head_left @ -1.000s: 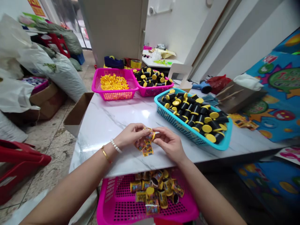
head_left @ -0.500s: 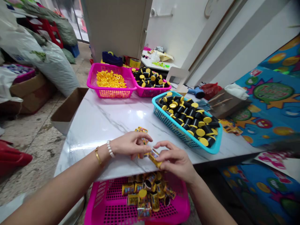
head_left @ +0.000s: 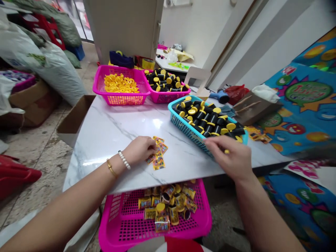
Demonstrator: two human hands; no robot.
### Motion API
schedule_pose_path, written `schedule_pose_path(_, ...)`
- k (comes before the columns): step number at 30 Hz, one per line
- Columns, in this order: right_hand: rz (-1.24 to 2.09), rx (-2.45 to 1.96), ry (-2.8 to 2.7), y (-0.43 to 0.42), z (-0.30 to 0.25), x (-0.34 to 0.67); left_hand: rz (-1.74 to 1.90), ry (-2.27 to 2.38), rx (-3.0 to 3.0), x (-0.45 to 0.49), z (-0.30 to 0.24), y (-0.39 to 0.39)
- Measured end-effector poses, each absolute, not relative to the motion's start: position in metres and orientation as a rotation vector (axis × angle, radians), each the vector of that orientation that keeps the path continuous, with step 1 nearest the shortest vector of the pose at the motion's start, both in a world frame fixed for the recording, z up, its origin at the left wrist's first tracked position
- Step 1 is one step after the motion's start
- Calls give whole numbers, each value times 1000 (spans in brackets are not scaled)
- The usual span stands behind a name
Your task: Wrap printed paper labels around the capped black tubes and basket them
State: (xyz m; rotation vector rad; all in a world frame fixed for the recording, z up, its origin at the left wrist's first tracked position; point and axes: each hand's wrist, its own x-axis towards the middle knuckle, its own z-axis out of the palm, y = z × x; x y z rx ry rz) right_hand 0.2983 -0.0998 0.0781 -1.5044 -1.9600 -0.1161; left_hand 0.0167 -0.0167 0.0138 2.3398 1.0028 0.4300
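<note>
My left hand (head_left: pixel 138 151) rests on the white marble table (head_left: pixel 110 133), its fingers curled onto the left end of a small stack of colourful labels (head_left: pixel 159 156). Farther right, my right hand (head_left: pixel 232 158) reaches over the near corner of the blue basket (head_left: pixel 183 127). That basket is full of black tubes with yellow caps (head_left: pixel 207 119). The right fingers close down around one tube, and its yellow cap (head_left: pixel 226 151) shows between them. A pink basket (head_left: pixel 123 224) under the table's front edge holds several labelled tubes (head_left: pixel 168 206).
At the table's far end stand a pink basket of yellow caps (head_left: pixel 119 99) and a pink basket of black tubes (head_left: pixel 168 98). An open cardboard box (head_left: pixel 75 119) sits at the table's left edge. Bags and red stools crowd the floor on the left. A colourful mat (head_left: pixel 301 105) lies to the right.
My right hand no longer holds the labelled tube and has moved right to the blue basket. My left hand has stayed on the table with the labels.
</note>
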Motion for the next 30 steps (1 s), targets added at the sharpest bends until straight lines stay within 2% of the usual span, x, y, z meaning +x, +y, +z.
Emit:
schedule_pose_path(3,-382,-1775,-2005,-55,83,308,439,1025,2314,15,16,-15)
schedule_pose_path(6,-328,-1874,-2137,-29,79,310,401,990,2298,13,17,-15)
schedule_pose_path(12,-107,-1914,-1999,-30,75,308,477,878,2265,14,14,-14)
schedule_pose_path(18,-57,-1821,-1951,-24,73,312,647,955,1993,12,23,-15)
schedule_pose_path(24,-202,-1605,-1813,-39,83,302,648,1027,1899,10,22,-12)
schedule_pose_path(27,-240,-1462,-1936,-59,83,282,683,1058,1863,9,17,-9)
schedule_pose_path(30,-167,-1377,-2167,-72,61,258,715,1065,1818,10,14,-8)
